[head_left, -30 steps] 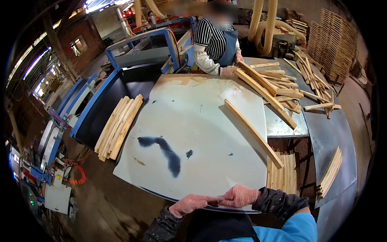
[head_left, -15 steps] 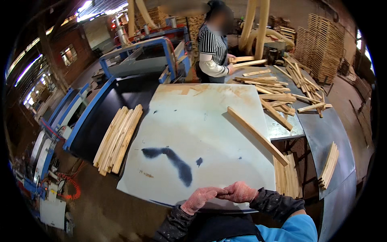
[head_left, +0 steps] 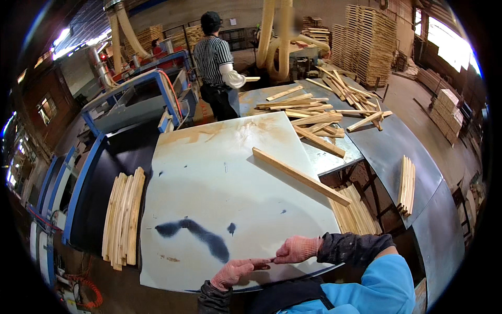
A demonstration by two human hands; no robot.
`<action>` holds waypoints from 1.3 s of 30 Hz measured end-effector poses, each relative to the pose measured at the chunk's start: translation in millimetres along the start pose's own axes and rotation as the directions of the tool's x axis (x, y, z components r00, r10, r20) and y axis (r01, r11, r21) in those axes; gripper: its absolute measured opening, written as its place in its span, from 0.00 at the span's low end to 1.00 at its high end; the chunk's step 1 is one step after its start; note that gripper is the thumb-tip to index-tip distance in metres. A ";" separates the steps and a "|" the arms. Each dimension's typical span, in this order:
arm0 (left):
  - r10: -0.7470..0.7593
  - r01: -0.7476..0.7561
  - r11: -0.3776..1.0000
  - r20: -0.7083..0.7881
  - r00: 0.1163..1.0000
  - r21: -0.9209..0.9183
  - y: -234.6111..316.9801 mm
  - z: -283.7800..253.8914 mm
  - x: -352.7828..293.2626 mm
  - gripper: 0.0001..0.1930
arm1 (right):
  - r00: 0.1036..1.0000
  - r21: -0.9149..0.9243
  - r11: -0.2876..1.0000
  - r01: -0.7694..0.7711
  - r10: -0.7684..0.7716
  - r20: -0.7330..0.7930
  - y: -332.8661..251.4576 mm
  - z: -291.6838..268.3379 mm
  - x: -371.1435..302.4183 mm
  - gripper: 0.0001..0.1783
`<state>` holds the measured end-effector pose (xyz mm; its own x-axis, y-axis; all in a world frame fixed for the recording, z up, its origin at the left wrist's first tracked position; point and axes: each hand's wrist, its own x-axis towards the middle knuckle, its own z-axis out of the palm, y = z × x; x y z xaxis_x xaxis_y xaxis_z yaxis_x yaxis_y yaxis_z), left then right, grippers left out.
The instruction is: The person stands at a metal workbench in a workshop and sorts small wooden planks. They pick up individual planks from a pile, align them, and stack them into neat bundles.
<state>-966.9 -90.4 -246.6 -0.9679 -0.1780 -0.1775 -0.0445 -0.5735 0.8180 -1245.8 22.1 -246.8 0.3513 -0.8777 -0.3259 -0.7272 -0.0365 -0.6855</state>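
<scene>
Both my hands wear pink knit gloves and meet over the near edge of a pale worktable board (head_left: 209, 157). My left hand (head_left: 234, 273) reaches to the right, its thumb and fingers drawn together. The closed fingers of my right hand (head_left: 297, 249) touch the left fingertips; anything small pinched between them is too tiny to make out. Beyond my right hand a single wooden strip (head_left: 300, 176) lies slanted across the board, its near end over the right edge. Dark stains mark the board to the left of my hands.
Bundled wooden strips (head_left: 124, 217) rest on a black conveyor (head_left: 89, 209) at left. More strips (head_left: 353, 212) sit low at right, beside a metal table (head_left: 392, 141) with a small stack (head_left: 406, 186) and a loose pile (head_left: 314, 118). A co-worker (head_left: 214, 63) stands at the far side.
My view has swung to the right, shifting the scene leftward. My hands have drawn slightly apart, touching now only at the fingertips. The co-worker has turned away, holding a wooden piece.
</scene>
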 end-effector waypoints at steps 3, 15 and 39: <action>-0.028 0.031 0.999 -0.127 0.992 0.024 -7.6 -11.8 9.4 0.23 | 0.971 -0.025 0.994 -0.107 0.099 -0.217 -23.7 -13.1 7.0 0.30; -0.112 0.175 0.975 -0.380 0.918 0.137 -42.9 -25.6 33.2 0.18 | 0.992 0.280 0.959 -0.042 0.072 -0.099 1.9 20.7 38.8 0.28; -0.326 0.481 0.831 -0.457 0.827 0.279 -18.1 22.6 57.4 0.22 | 0.987 0.116 0.986 -0.120 0.105 0.124 -12.8 -21.0 19.4 0.32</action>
<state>-1027.2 -72.2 -259.2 -0.6733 -0.3260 -0.6636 -0.5721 -0.3388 0.7469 -1242.0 -4.5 -230.7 0.3431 -0.8108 -0.4743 -0.6906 0.1246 -0.7125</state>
